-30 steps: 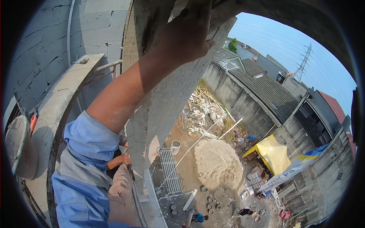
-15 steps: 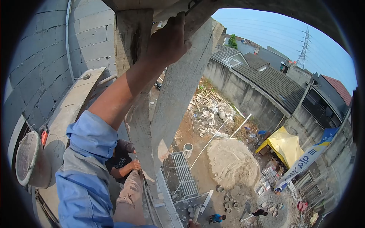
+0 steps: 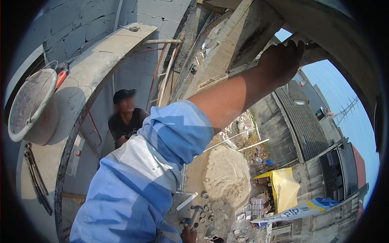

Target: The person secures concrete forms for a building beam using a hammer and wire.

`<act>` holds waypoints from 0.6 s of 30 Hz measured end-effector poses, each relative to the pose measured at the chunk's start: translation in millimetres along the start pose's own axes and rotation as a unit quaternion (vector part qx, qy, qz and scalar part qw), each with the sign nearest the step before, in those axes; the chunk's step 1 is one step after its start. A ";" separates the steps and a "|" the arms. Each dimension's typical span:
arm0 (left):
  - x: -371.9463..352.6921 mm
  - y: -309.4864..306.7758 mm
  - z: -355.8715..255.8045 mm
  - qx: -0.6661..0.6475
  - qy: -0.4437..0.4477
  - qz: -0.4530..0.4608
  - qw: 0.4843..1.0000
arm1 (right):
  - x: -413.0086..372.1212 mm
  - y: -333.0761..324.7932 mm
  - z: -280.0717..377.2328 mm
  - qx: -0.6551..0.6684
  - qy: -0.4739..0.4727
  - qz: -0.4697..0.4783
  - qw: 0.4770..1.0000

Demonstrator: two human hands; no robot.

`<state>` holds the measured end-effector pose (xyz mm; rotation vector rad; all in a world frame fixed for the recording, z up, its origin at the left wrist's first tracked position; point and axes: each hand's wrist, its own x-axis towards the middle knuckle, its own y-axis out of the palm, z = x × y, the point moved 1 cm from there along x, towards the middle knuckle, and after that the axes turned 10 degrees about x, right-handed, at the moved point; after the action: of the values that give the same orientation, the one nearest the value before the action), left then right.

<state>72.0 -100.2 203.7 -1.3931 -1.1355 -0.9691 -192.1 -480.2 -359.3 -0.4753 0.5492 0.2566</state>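
My left hand is raised at the upper right, its fingers curled over the edge of a wooden beam beneath a concrete overhang. The sleeve is blue and rolled to the elbow. At the bottom centre my right hand is closed round the handle of a hammer, whose head points up. Rough boards slant beside the raised forearm.
A scaffold plank on the left bears a bucket, an orange-handled tool and long dark tools. A person in a cap is below. The ground far down has a sand pile and yellow canopy.
The view has turned, and my left hand appears farther right, still at the beam. My right hand has come further into view with the hammer. The co-worker's face and cap now show.
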 end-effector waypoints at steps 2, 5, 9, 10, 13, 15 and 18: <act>-0.8 0.2 -2.1 -0.022 -0.004 -0.003 1.000 | -7.8 4.1 63.2 0.034 -0.052 -0.036 0.997; -0.1 7.8 -2.7 -0.050 -0.017 0.006 0.999 | 9.1 -14.0 64.9 -0.008 -0.142 -0.067 0.988; 4.2 -3.9 2.1 -0.147 -0.056 0.143 0.977 | -19.3 25.4 193.6 -0.093 -0.346 0.069 0.931; 6.9 -0.3 1.5 -0.149 -0.055 0.157 0.975 | -16.8 43.6 216.7 -0.121 -0.412 0.115 0.896; 6.5 1.9 3.0 -0.156 -0.026 0.148 0.976 | -4.8 110.7 295.0 -0.131 -0.508 0.188 0.830; 7.3 30.8 -6.2 -0.132 -0.032 0.127 0.983 | -1.9 169.6 355.6 -0.103 -0.562 0.230 0.787; 7.1 26.3 -8.6 -0.150 -0.058 0.136 0.978 | -9.7 259.3 442.4 -0.067 -0.628 0.298 0.716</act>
<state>99.3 -107.9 205.7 -1.8155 -0.8754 -0.8943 -98.5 -38.2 -116.6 -0.1499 -0.7120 1.1440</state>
